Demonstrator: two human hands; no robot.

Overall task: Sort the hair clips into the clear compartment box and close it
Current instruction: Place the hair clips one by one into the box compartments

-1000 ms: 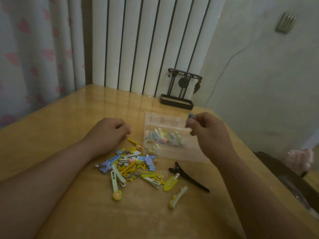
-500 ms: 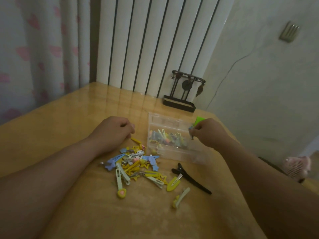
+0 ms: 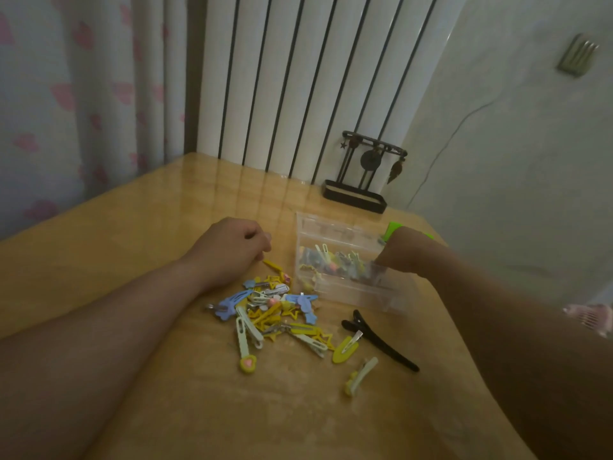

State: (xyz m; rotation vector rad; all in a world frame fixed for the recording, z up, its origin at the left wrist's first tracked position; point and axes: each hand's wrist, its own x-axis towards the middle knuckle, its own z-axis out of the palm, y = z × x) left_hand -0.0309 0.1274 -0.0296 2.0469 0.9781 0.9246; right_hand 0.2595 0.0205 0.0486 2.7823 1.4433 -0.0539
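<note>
1. Lowered the right hand (image 3: pixel 408 254) to the clear compartment box's (image 3: pixel 351 293) far right corner — green clip (image 3: pixel 392 230) pinched, seemingly about to drop in.
2. Kept left hand (image 3: pixel 232 250) fisted beside the loose hair clips (image 3: pixel 275 310); could not tell its contents.

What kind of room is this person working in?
Likely a room in a home, perhaps a bedroom: a curtain with pink hearts, a small ornament stand, and a wooden table strewn with hair clips.
</note>
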